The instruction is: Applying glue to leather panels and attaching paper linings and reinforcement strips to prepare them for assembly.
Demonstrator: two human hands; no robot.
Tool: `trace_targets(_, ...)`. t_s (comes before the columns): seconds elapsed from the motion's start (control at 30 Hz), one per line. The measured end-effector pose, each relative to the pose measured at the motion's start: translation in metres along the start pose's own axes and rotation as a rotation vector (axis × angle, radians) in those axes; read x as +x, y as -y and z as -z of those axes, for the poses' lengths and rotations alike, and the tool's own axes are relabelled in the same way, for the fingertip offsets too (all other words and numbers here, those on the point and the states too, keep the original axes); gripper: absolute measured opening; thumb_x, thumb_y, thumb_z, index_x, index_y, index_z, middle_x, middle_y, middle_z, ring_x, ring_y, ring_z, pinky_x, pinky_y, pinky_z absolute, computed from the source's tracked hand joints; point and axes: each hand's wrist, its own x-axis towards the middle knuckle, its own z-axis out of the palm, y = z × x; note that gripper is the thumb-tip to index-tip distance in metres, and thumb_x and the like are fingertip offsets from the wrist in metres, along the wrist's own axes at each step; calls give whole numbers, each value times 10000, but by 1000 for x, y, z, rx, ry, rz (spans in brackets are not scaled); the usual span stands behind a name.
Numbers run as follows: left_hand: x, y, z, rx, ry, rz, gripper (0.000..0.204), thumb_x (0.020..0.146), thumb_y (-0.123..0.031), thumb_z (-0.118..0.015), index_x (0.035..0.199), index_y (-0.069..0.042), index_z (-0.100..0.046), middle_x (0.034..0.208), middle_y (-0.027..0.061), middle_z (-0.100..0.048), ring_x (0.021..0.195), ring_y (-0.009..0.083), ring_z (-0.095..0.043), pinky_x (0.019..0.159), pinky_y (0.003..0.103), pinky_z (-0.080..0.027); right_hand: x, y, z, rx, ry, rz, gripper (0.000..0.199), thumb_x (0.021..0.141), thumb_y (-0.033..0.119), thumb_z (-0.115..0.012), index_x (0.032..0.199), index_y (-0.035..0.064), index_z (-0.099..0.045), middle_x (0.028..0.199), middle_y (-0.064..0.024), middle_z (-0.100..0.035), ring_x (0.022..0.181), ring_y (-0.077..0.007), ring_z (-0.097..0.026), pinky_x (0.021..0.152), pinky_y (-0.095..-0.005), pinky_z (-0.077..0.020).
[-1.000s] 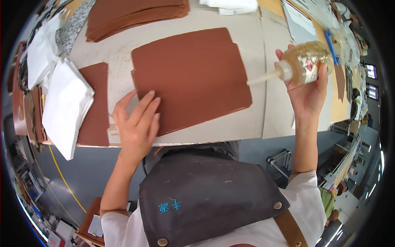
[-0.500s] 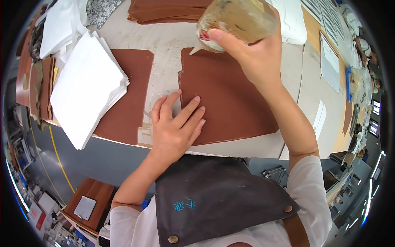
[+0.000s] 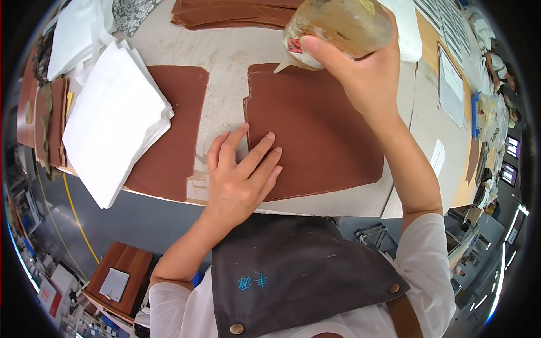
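Note:
A brown leather-like panel (image 3: pixel 321 129) lies flat on the table before me. My left hand (image 3: pixel 236 180) rests with fingers spread on its left edge, some fingertips on the panel and some on the tabletop beside it. Above the panel's far edge, my right hand (image 3: pixel 366 73) grips an upturned, translucent glue bottle (image 3: pixel 338 25) with yellowish contents. Its pointed nozzle (image 3: pixel 282 68) angles down to the far edge, near the left corner; I cannot tell whether it touches. A second brown panel (image 3: pixel 174 124) lies to the left, partly under a stack of white sheets (image 3: pixel 115 124).
More brown pieces (image 3: pixel 231 14) are stacked at the far side of the table (image 3: pixel 225 50). White material (image 3: pixel 408 34) lies behind my right hand. Papers (image 3: pixel 451 79) are at the right, and brown offcuts (image 3: pixel 56 118) at the left end. A wooden cabinet (image 3: pixel 121 270) stands lower left.
My right hand has moved right with the bottle, so the nozzle sits further along the far edge from the left corner. My left hand stays in place.

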Motion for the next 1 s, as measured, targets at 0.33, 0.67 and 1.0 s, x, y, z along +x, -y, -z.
trace_targets(0.33, 2, -1, 3, 57, 1, -21, 258, 731, -118, -717, 987, -83, -723, 1181, 33, -644, 1177, 337, -492, 977, 499, -349, -13, 10, 55, -199, -137, -125, 476, 757, 153, -794, 1124, -12, -541, 1001, -78, -647, 885, -145, -625, 809, -279, -492)
trace_targets(0.67, 2, 1, 6, 105, 37, -41, 246, 744, -130, -718, 987, -89, -719, 1187, 33, -641, 1181, 338, -495, 995, 507, -339, -24, -1, 117, -309, -176, -144, 391, 774, 174, -778, 1072, 4, -591, 954, -41, -644, 864, -124, -601, 757, -254, -481)
trace_targets(1.0, 5, -2, 9, 157, 61, -53, 222, 759, -72, -661, 972, -74, -720, 1159, 40, -652, 1172, 330, -500, 971, 471, -357, -35, -15, 153, -235, -271, -212, 348, 801, 186, -738, 1065, -7, -620, 976, -44, -647, 903, -122, -583, 835, -267, -442)
